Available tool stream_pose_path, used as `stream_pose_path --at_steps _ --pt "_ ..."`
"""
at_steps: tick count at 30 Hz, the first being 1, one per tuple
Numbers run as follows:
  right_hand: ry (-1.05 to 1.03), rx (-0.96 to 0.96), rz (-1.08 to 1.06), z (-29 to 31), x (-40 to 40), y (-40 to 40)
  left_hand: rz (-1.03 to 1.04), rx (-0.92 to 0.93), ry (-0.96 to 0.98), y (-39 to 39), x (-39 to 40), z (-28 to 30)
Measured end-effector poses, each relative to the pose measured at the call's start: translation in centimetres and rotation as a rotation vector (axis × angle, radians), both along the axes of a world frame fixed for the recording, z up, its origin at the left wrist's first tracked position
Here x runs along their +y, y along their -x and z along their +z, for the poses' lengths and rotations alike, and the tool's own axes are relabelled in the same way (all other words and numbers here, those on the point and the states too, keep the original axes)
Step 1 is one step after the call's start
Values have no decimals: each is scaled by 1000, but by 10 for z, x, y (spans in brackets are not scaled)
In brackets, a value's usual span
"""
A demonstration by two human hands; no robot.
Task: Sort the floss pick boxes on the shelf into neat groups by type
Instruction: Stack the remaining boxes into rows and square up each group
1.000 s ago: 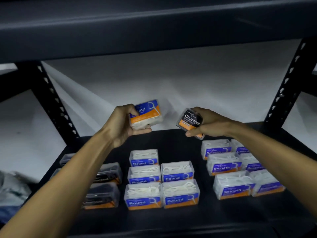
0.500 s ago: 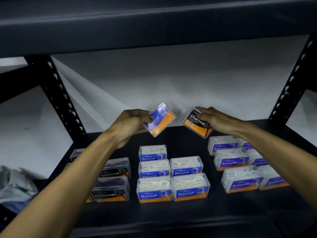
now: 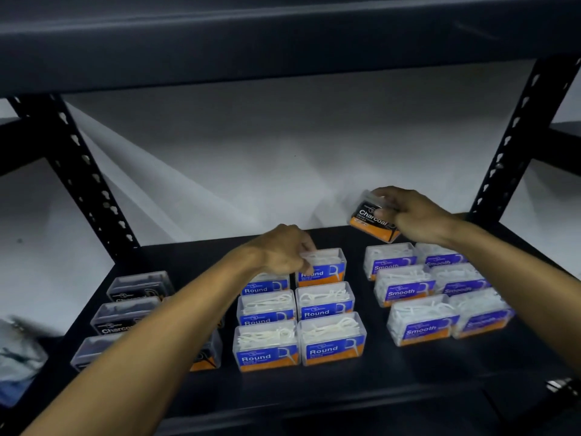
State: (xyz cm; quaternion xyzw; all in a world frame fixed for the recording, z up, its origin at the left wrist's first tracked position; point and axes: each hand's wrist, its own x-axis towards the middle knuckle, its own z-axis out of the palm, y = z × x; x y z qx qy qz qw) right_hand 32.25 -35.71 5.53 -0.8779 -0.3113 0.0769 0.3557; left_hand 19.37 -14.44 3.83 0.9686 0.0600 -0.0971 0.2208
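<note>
On the dark shelf point(image 3: 361, 382) stand three groups of clear floss pick boxes. Black Charcoal boxes point(image 3: 125, 313) are at the left, partly hidden by my left forearm. Blue-and-orange Round boxes point(image 3: 327, 303) fill the middle in two columns. Smooth boxes point(image 3: 421, 319) sit at the right. My left hand point(image 3: 279, 253) grips a Round box point(image 3: 327, 265) at the back of the right middle column, resting on the shelf. My right hand point(image 3: 412, 212) holds a Charcoal box point(image 3: 374, 220) tilted in the air above the back of the shelf.
Black perforated uprights rise at the back left point(image 3: 81, 180) and back right point(image 3: 515, 140). An upper shelf point(image 3: 283, 42) spans overhead. A white wall lies behind. Something pale and crumpled point(image 3: 19, 360) lies off the shelf's left end.
My left hand has lowered its Round box from the air onto the shelf behind the right middle column. My right hand has kept the Charcoal box aloft, drifting slightly right.
</note>
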Motion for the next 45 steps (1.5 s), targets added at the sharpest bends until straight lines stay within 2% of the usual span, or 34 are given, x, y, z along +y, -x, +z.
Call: stream_pose_path --at_steps 24,29,32,34,37,40,45 --pt "49 -23 101 -1 22 7 36 82 107 10 7 -5" --pt "47 -60 153 7 53 21 150 -83 102 44 33 15" --pt "36 -58 238 10 84 35 277 -247 32 79 62 21" --pt "45 -75 300 12 109 48 344 -294 -59 104 83 21" --pt "47 -81 388 15 149 71 397 -239 -215 138 111 13" --pt "68 -61 450 13 185 93 434 -170 -194 167 129 -1" --pt "219 -65 534 -2 229 119 427 -40 -294 194 138 -24"
